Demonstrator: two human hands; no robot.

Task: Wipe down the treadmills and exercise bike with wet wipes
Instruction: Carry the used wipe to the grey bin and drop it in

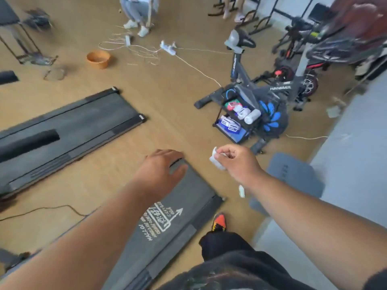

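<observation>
Below me lies a flat dark treadmill (180,208) with white lettering on its belt. My left hand (161,170) hovers over or rests on its far end, fingers spread and relaxed. My right hand (236,162) pinches a crumpled white wet wipe (216,160) in the air to the right of the treadmill. A second folded treadmill (69,126) lies on the floor at the left. The grey and blue exercise bike (261,95) stands at the upper right. A small rack (234,122) against the bike holds wipe packs and white rolls.
A power strip (167,48) and white cords trail across the wooden floor. An orange bowl (98,59) sits at the upper left. A grey mat (291,176) lies beside my right arm. People crouch and stand at the top. More equipment crowds the upper right.
</observation>
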